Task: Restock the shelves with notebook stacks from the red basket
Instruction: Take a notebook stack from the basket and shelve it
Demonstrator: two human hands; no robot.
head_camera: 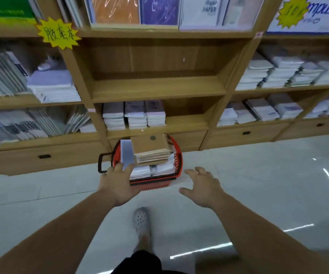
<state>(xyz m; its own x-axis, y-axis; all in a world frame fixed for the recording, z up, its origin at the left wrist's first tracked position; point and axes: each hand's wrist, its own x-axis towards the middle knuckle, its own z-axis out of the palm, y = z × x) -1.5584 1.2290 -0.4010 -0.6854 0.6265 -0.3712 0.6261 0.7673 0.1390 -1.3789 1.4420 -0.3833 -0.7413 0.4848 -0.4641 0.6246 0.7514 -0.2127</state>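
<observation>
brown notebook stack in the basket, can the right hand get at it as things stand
Probably yes. The right hand is open beside the red basket, and the brown notebook stack sits on top, uncovered; the left hand is at the opposite side.

The basket (176, 155) sits on the floor (258, 184) before the shelf unit (157, 89). In it, 1 notebook stack (151, 149) lies on others; 3 stacks (134, 115) lie on the shelf behind it.
</observation>
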